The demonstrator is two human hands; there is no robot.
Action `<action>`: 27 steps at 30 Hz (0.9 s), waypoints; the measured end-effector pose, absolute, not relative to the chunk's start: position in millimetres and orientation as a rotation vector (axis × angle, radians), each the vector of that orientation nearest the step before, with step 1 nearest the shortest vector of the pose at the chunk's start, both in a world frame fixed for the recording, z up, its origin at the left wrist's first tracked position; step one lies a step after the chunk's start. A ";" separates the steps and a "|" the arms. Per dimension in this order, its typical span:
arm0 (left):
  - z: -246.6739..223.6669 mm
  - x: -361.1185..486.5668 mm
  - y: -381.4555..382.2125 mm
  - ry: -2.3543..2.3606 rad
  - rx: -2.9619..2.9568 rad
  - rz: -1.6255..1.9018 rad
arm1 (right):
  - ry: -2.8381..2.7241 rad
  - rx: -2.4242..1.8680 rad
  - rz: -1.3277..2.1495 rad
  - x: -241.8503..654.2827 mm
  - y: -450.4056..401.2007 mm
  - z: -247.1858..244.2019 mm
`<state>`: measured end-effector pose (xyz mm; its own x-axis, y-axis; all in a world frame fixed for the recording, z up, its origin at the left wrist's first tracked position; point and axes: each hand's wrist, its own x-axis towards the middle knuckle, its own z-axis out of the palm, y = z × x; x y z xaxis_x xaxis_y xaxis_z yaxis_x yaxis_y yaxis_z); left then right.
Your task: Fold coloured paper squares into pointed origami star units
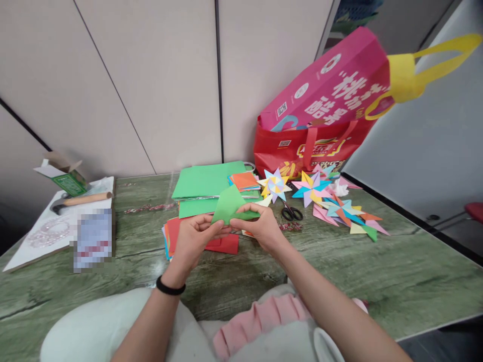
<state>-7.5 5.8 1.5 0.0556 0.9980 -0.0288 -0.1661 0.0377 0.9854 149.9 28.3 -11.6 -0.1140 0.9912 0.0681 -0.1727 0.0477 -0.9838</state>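
Observation:
A partly folded sheet of green paper (229, 203) is held in the air between both hands, above the table. My left hand (196, 236) pinches its lower left edge, with a black band round the wrist. My right hand (258, 223) grips its right side, where a folded green flap shows between thumb and fingers. Beneath the hands lie red papers (226, 244) and a fanned stack of coloured sheets. Just behind are large green sheets (209, 181) with a small pile of orange-topped squares (244, 181) on them.
Folded paper stars (275, 185) and black scissors (292, 212) lie to the right, before a red bag (294, 151) holding a pink box (324, 85). On the left, a white board (33, 241) bears a hammer (83, 199) and a small green box (70, 182).

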 end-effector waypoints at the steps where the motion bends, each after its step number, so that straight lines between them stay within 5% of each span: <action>1: 1.9 -7.9 6.3 1.067 1.098 1.201 | -1.226 -0.999 1.304 150.4 28.1 -11.2; 8: 1.3 -10.1 7.9 1.059 1.154 1.117 | -1.448 -1.062 1.106 153.1 29.8 -13.0; 16: -0.1 -8.0 7.0 1.095 1.118 1.168 | -1.144 -0.964 1.408 150.0 31.5 -13.5; 27: 1.7 -7.7 5.0 1.072 1.065 1.130 | -1.139 -0.998 1.291 151.6 31.8 -11.2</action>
